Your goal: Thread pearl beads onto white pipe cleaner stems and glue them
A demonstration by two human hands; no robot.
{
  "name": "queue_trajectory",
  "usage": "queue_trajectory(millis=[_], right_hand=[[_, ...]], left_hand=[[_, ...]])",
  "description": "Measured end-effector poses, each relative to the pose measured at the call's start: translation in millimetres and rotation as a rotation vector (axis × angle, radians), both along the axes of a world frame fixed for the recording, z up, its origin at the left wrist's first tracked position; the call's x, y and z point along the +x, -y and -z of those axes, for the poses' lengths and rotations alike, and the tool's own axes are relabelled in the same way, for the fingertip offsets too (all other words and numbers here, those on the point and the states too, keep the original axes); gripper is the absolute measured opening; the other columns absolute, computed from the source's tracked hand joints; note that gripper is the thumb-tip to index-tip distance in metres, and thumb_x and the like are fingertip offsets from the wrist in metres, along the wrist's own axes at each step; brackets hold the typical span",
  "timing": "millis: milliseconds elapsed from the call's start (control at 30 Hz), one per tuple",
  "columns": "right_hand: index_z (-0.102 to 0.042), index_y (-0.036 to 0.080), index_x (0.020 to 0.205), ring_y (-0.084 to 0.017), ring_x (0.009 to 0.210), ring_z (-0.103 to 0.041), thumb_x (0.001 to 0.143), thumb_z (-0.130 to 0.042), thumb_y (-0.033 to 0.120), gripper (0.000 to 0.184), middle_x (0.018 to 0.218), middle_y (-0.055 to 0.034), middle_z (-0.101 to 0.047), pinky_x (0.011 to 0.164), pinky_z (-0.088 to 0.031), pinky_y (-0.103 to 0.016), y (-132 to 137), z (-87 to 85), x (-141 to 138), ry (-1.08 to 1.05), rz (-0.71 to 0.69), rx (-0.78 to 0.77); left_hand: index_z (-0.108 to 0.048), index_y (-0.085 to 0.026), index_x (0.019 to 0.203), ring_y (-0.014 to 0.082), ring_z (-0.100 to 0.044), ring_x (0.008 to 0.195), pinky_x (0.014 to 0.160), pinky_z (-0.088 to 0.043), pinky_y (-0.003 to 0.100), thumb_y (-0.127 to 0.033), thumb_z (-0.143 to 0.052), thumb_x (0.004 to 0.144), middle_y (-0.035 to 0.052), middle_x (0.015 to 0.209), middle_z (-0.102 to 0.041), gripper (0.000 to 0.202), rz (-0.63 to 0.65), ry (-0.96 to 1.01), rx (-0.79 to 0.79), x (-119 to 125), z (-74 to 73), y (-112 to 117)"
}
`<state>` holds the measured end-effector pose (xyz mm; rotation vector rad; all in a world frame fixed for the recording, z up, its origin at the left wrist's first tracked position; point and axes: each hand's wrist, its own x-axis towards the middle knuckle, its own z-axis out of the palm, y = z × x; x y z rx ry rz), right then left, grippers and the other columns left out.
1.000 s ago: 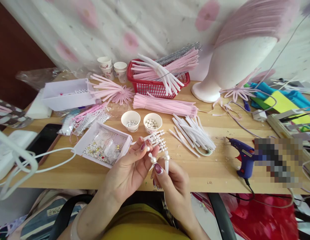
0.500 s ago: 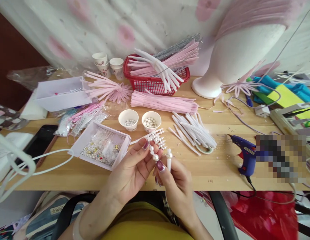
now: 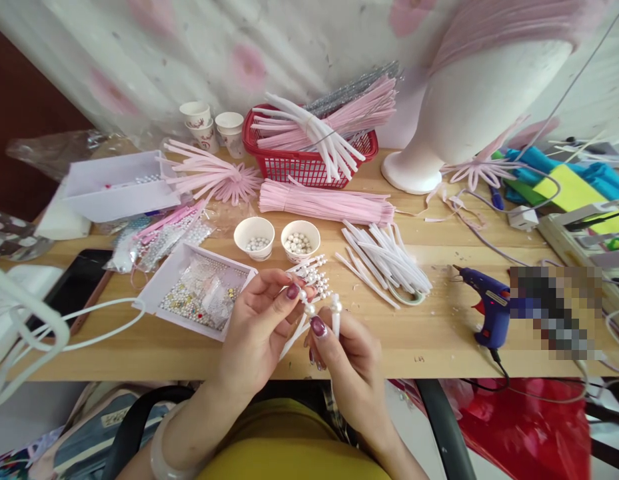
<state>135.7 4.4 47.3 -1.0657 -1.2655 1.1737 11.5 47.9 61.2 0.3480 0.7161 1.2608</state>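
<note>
My left hand [image 3: 256, 327] is closed in a pinch on the upper end of a short strand of white pearl beads [image 3: 309, 309]. The lower end of that strand meets the thumb of my right hand [image 3: 352, 363], whose fingers are closed. Between those fingers a white fuzzy pipe cleaner [image 3: 336, 325] stands upright with pearls at its tip. Just beyond the hands lie several beaded stems [image 3: 316, 275], partly covered by my left fingers. Two paper cups, the left cup [image 3: 254, 232] and the right cup [image 3: 300, 235], hold loose pearls behind them.
A white box of beads [image 3: 152, 303] is at left, near a phone [image 3: 84, 287]. White pipe cleaners [image 3: 389, 267] and a blue glue gun [image 3: 489, 297] lie at right. Behind are a pink pipe-cleaner bundle [image 3: 326, 203], a red basket [image 3: 299, 170] and a white mannequin head [image 3: 449, 127].
My left fingers have curled in and turned, so less palm and fewer beads of the strand show. My right hand stays nearly in place. The view has shifted slightly.
</note>
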Motion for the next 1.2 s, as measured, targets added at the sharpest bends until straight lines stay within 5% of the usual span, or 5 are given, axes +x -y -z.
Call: queue_trajectory(millis=[433,667,800,933,1200], right_hand=[[-0.047,0.021,0.074,-0.01,0.057,-0.034,0.109,-0.052,0.035,0.038,0.064,0.0066,-0.038,0.055,-0.03,-0.026,0,4.6,0,-0.001,-0.057,-0.053],[-0.053,0.021,0.08,-0.01,0.055,-0.03,0.11,-0.052,0.038,0.035,0.065,0.0073,-0.037,0.054,-0.03,-0.026,1,7.6,-1,-0.043,-0.074,-0.096],[-0.051,0.023,0.086,-0.01,0.055,-0.03,0.112,-0.045,0.043,0.034,0.066,0.007,-0.038,0.051,-0.029,-0.026,2,4.6,2,-0.102,-0.226,-0.167],[-0.052,0.023,0.085,-0.01,0.053,-0.031,0.112,-0.045,0.045,0.036,0.063,0.0074,-0.037,0.049,-0.028,-0.025,1,-0.2,-1,-0.191,-0.355,-0.217],[-0.059,0.02,0.076,-0.008,0.046,-0.028,0.11,-0.049,0.042,0.042,0.053,0.0091,-0.037,0.046,-0.028,-0.024,-1,-4.2,-7,-0.284,-0.304,-0.3]], left_hand=[[-0.077,-0.022,0.081,0.0134,-0.078,0.071,0.046,-0.058,0.014,-0.019,-0.096,0.07,-0.0039,0.078,-0.08,0.022,-0.077,-0.113,0.128,-1,2.0,3],[-0.078,-0.021,0.082,0.0108,-0.079,0.074,0.059,-0.062,0.013,-0.021,-0.097,0.068,-0.0044,0.077,-0.081,0.024,-0.067,-0.079,0.108,-4,4.9,0],[-0.08,-0.023,0.086,0.0096,-0.08,0.076,0.078,-0.064,0.016,-0.026,-0.099,0.066,-0.0039,0.08,-0.084,0.028,-0.042,-0.015,0.024,-8,4.2,-6],[-0.081,-0.022,0.079,0.0107,-0.08,0.073,0.076,-0.064,0.016,-0.029,-0.101,0.062,-0.0042,0.078,-0.083,0.027,0.036,0.015,-0.081,-10,-0.2,-5],[-0.078,-0.021,0.072,0.0103,-0.077,0.072,0.073,-0.064,0.017,-0.034,-0.1,0.061,-0.0045,0.068,-0.076,0.028,0.119,0.061,-0.102,-10,0.5,1]])
